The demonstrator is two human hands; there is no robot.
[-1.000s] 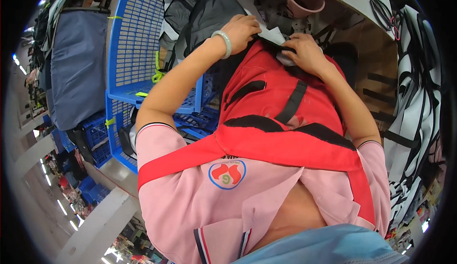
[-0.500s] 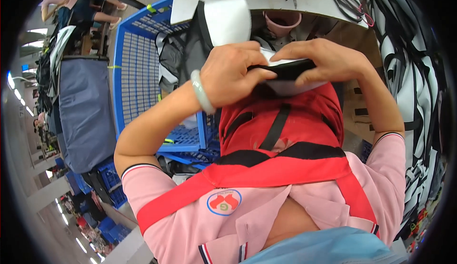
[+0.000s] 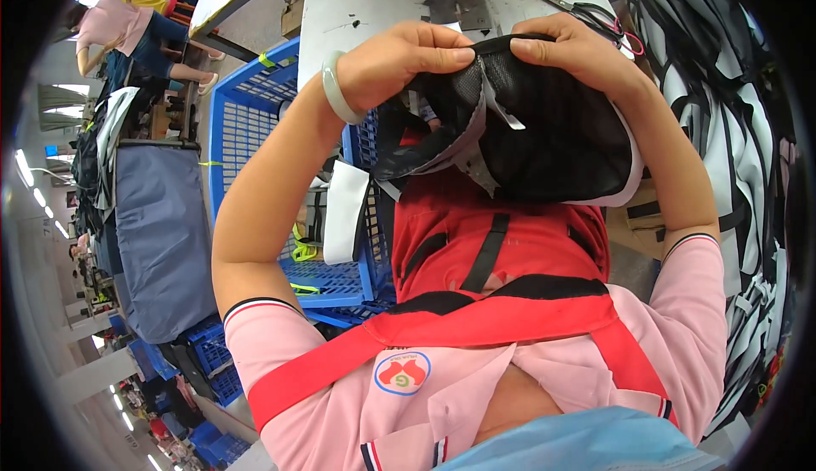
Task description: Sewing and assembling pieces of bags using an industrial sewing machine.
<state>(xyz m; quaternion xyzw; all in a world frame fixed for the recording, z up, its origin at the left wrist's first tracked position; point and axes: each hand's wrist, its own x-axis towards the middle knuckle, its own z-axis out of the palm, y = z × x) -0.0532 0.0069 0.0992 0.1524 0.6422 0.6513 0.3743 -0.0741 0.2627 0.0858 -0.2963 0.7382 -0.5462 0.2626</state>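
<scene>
The left hand grips the edge of a piece of black mesh cloth, thumb on the near side. The right hand pinches the same edge a little farther along, its thumb also lying on the near side. The two hands are close but apart, with a short stretch of the edge between their thumbs.

The cloth hangs from both hands toward the body: its broad part lies below the right hand, and a folded part with pale edging lies below the left. A small white tag hangs between the hands, just under the pinched edge. A pale green bracelet circles the left wrist.

Nearer the body than both hands is a red apron with black patches, partly covered by the cloth. Below the left hand, a white strip with a black edge hangs at a blue plastic basket, which stands to the left of that hand.

Beyond both hands is a white table. On it, a dark flat plate lies past the gap between the hands, and scissors lie just past the right hand. Farther right of that hand hang long white and black pieces of cloth.
</scene>
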